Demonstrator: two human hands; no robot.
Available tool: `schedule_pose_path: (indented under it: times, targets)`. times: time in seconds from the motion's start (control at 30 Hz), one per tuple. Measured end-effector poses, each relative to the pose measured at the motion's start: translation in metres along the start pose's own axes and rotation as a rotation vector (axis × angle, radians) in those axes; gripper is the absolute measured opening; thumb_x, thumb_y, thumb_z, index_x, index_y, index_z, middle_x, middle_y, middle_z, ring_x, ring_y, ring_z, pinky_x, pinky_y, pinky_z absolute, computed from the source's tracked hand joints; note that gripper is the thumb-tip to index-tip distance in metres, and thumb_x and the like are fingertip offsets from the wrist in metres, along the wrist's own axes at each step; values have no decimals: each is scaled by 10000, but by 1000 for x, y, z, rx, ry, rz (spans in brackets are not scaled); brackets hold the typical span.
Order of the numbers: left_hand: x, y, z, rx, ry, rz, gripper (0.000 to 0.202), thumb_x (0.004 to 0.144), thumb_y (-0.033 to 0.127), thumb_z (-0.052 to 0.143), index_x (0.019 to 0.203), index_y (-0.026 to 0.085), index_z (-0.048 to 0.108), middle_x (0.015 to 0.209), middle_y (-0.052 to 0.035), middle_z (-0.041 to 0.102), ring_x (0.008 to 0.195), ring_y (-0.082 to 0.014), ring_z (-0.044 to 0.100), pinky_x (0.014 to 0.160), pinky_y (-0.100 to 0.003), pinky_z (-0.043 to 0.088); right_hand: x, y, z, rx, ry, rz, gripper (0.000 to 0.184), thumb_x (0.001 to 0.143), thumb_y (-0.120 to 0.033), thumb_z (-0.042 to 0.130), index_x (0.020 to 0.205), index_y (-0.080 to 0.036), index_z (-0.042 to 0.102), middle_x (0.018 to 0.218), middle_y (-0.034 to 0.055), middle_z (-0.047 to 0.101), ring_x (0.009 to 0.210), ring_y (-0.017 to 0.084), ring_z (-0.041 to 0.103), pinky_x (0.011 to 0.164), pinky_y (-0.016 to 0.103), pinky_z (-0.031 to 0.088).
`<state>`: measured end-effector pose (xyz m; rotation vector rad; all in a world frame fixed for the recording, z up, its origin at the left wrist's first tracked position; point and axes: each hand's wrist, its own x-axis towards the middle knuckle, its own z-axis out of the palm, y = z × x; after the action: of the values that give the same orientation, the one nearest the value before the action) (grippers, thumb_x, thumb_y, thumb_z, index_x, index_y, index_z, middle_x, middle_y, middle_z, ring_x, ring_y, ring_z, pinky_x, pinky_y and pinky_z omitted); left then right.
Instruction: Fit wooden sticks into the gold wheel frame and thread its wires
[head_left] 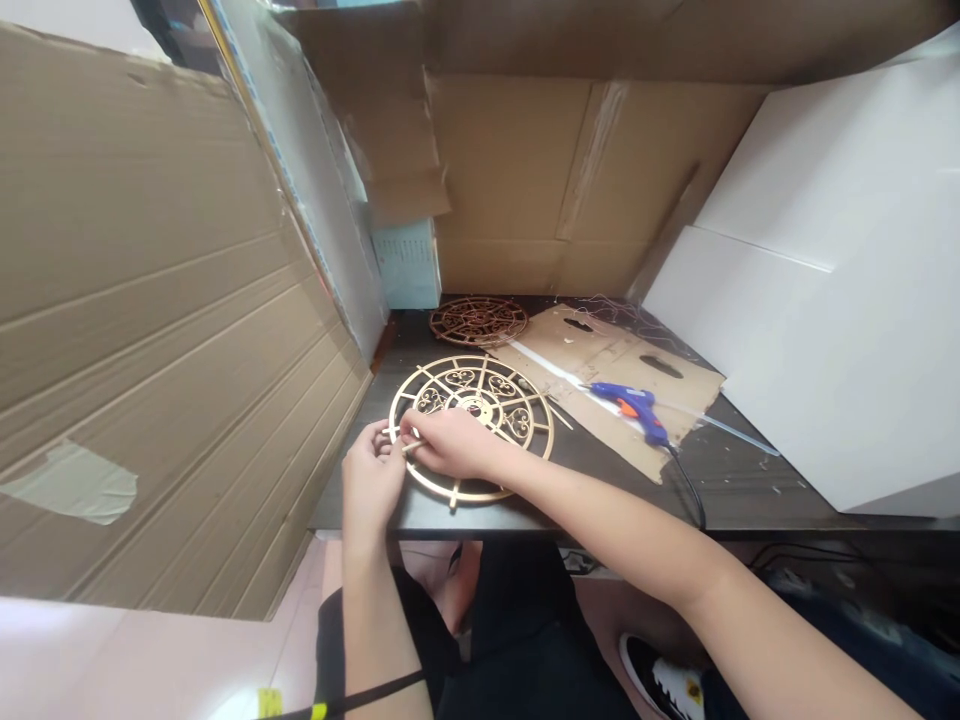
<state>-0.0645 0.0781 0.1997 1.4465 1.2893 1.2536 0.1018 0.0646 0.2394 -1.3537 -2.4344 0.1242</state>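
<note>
While both hands meet at the near left edge of an openwork gold-coloured disc (489,396), the disc lies flat on the dark tabletop (739,490), its rim passing under the fingers. The right hand (444,443) reaches across the disc, narrow and pinched, its fingertips (405,424) closed on a thin pale stick (411,447). The left hand (373,472) sits just beside it, fingers curled in at the rim, though how firmly they grip is hidden.

Just beyond the hands lies a darker, similarly patterned disc (478,321), apart from the first. To the right of the hands, a cardboard sheet (600,377) lies on the table, carrying a blue hot glue gun (630,409) with its black cord (688,487) trailing toward the near table edge. Farther right, a clear glue stick (739,435) rests on the tabletop, and a large white board (825,285) stands at the table's edge. Cardboard panels (154,300) rise on the hands' left — more cardboard (510,170) stands ahead.
</note>
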Motion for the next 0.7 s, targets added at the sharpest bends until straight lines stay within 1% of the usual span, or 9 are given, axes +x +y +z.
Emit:
schedule_pose_path:
  times: [0.1,0.23,0.3,0.47,0.6,0.7]
  targets:
    - [-4,1,-3,2,-31,9,470,744,397,780,1141,158,702,923,-85,771,798,-225,716,801,-327,554,-1,0,0,14,10,-18,175,1040,-274,513,1158,-182,605,947,69,774,781,211,692,668,293,319]
    - [-8,3,-8,-19,-82,-1,523,764,425,753,1203,150,674,987,-90,763,857,-227,710,817,-323,538,-2,-1,1,34,27,-29,170,1030,-263,515,1149,-184,607,924,58,769,758,205,676,655,293,304]
    - [-8,3,-9,-10,-86,3,538,773,438,756,1219,150,669,998,-92,761,876,-232,709,826,-327,536,-2,-1,2,38,33,-29,169,1031,-261,513,1147,-186,612,921,54,770,761,202,676,654,292,302]
    - [-7,-2,-9,20,-75,12,533,786,446,764,1227,158,677,996,-89,762,851,-226,710,838,-332,541,-1,-1,2,24,38,-11,187,1044,-281,512,1162,-184,619,936,58,776,784,205,692,662,291,309]
    - [-8,0,-8,42,-78,19,534,798,451,740,1236,154,673,1006,-94,761,876,-234,713,859,-335,541,-1,-1,1,21,35,-12,212,1052,-291,499,1174,-184,636,953,67,784,808,213,706,676,296,323]
    - [-9,3,-8,42,-86,19,536,792,442,734,1239,153,671,1003,-93,761,842,-227,702,869,-344,538,-2,-1,0,23,25,-28,191,1032,-279,524,1138,-185,653,968,70,785,827,214,712,683,296,333]
